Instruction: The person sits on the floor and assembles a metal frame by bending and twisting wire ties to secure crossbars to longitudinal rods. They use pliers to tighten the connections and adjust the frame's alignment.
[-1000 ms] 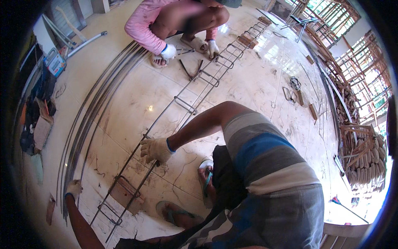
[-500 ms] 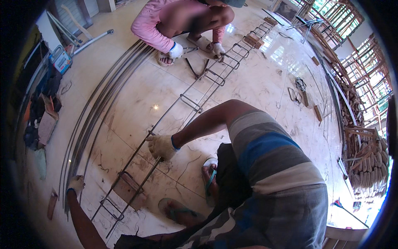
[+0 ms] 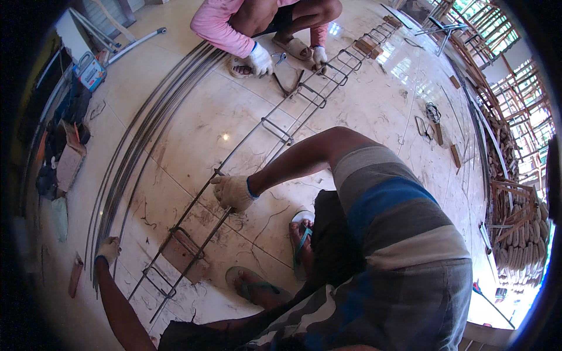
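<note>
My right hand [image 3: 233, 192], in a pale work glove with a blue cuff, is closed around a cross-tie of a long rebar cage [image 3: 266, 127]. The cage lies on the tiled floor, with square wire stirrups spaced between its long bars. At the lower left, my gloved left hand [image 3: 108, 250] curls over a bundle of thin steel rods [image 3: 132, 143]; its grip is partly hidden. A flat reddish-brown block [image 3: 182, 254] lies under the cage's near end. Farther up, a crouching person's gloved hand [image 3: 320, 58] touches the cage, and their other glove [image 3: 259, 61] is beside a metal hand tool [image 3: 281, 58].
Wooden blocks [image 3: 367, 47] are at the cage's far part. A bent dark bar [image 3: 287, 88] lies beside it. Left stand a plastic jug [image 3: 89, 71] and dark bags [image 3: 64, 143]. Wood scraps [image 3: 455, 157] and a wire coil [image 3: 432, 112] lie right. My sandalled feet [image 3: 302, 237] are near the cage.
The view has shifted slightly, and my right elbow is a little farther up in the picture. Both my hands keep their places on the cage and rods.
</note>
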Motion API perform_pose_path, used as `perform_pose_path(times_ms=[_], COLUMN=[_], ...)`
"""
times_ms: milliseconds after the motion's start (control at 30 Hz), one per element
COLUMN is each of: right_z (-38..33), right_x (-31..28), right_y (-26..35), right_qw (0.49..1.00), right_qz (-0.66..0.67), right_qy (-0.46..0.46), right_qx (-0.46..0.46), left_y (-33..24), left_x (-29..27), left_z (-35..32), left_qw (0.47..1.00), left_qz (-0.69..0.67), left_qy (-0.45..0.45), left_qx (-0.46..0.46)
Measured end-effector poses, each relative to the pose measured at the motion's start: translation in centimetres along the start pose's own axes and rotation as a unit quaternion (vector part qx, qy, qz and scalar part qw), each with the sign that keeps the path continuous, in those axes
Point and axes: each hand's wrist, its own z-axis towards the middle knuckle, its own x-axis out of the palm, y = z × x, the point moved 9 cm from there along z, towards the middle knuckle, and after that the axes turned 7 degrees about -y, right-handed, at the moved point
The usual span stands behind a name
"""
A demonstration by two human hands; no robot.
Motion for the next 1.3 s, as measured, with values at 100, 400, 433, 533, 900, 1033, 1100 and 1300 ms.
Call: perform_pose_path(times_ms=[100,400,433,533,900,1033,1100,1300], right_z=[0.0,0.0,-0.1,-0.6,-15.5,-20.2,-20.5,-20.5], right_x=[-0.3,-2.4,-2.6,-5.1,-7.2,-4.2,-2.9,0.1], right_y=[0.1,0.8,0.8,0.0,-8.6,-5.8,-4.8,-6.1], right_qw=[1.0,0.997,0.996,0.978,0.814,0.738,0.713,0.619], right_qz=[0.011,0.066,0.092,0.17,0.225,0.317,0.362,0.461], right_qy=[0.004,-0.024,-0.022,-0.121,-0.174,-0.096,-0.096,-0.136], right_qx=[-0.003,-0.007,-0.004,0.003,0.507,0.588,0.593,0.621], left_y=[0.3,-1.6,-2.2,-6.2,-27.7,-28.5,-27.0,-31.9], left_x=[0.0,0.1,0.3,1.7,22.4,28.4,30.5,27.5], left_z=[0.2,-1.5,-2.0,-4.4,-22.0,-27.9,-27.0,-28.8], left_qw=[0.999,0.999,0.998,0.991,0.836,0.722,0.799,0.797], left_qz=[-0.035,0.046,0.059,0.121,0.298,0.32,0.3,0.298], left_qy=[0.002,-0.008,-0.008,-0.004,0.113,-0.009,0.086,0.091], left_qx=[0.001,0.02,0.018,0.058,0.447,0.614,0.514,0.517])
